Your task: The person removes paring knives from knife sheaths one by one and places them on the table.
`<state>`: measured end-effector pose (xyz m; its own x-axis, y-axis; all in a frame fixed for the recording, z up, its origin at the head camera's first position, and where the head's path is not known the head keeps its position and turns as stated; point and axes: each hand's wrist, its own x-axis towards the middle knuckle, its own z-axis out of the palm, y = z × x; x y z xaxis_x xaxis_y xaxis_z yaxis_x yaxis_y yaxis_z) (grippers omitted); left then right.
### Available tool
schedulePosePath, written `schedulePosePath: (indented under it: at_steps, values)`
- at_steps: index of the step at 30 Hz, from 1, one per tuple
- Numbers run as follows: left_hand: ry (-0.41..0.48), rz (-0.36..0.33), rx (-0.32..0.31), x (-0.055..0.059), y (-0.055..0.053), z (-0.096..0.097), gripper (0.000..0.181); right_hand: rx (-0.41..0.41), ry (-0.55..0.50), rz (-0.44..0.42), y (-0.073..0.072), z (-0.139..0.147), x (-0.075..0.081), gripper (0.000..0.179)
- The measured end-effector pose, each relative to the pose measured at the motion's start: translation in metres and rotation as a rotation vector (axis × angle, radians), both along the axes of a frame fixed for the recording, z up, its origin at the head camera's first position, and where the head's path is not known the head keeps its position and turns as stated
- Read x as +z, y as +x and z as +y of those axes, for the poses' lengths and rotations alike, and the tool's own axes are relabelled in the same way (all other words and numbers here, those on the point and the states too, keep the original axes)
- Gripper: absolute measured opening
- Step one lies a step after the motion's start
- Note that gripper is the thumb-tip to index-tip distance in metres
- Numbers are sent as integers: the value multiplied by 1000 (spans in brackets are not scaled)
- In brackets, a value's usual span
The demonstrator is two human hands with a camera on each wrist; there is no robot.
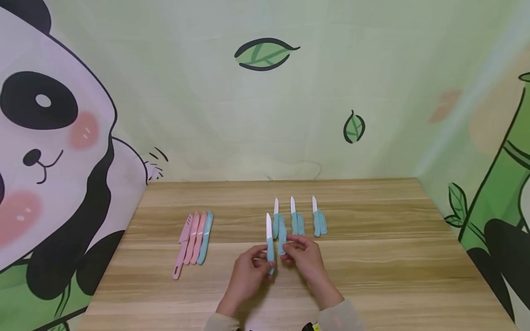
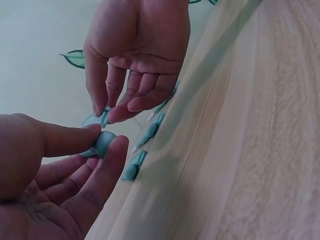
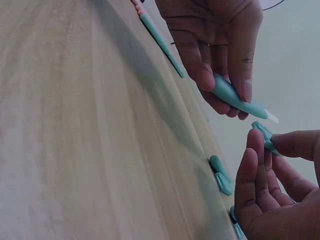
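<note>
My left hand (image 1: 247, 272) pinches the teal handle of a paring knife (image 1: 270, 248), its white blade bare and pointing away from me. Close beside it, my right hand (image 1: 308, 258) pinches a teal blade sheath (image 1: 282, 233) between thumb and fingers. Knife and sheath are apart, side by side above the table. The right wrist view shows the knife handle (image 3: 237, 97) in the left fingers and the sheath (image 3: 264, 134) at the right fingertips. In the left wrist view the handle's rounded end (image 2: 104, 144) faces the camera, partly covering the sheath behind it.
Beyond my hands lie three bare-bladed teal knives (image 1: 276, 225), (image 1: 294, 220), (image 1: 316, 223), at least two with sheaths beside them. To the left, a row holds a pink peeler-like tool (image 1: 182, 250), two pink knives (image 1: 194, 239) and a teal knife (image 1: 205, 239) on the wooden table (image 1: 393, 276).
</note>
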<state>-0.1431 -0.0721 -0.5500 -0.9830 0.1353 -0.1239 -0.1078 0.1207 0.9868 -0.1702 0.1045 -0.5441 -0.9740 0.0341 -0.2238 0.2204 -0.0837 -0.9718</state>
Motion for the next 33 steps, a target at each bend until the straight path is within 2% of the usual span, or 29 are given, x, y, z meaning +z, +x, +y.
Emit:
schedulePosePath:
  at_steps: [11, 14, 18, 22, 26, 33]
  values:
    - [-28, 8, 30, 0, -7, -7, 48, 28, 9, -4, 1, -7, -5, 35]
    - [-68, 21, 25, 0, -9, -9, 49, 43, 13, -1, 0, -12, -7, 37]
    - [-169, 60, 25, -1, -14, -12, 51, 56, 36, 12, -1, -19, -9, 39]
    - [-242, 83, 36, -3, -18, -15, 52, 64, 92, 26, -1, -26, -9, 40]
    - [-267, 70, 54, -4, -22, -19, 53, 58, 164, 35, -2, -33, -13, 41]
    - [-319, 69, 81, -5, -31, -26, 49, 38, 407, 85, -5, -47, -16, 40]
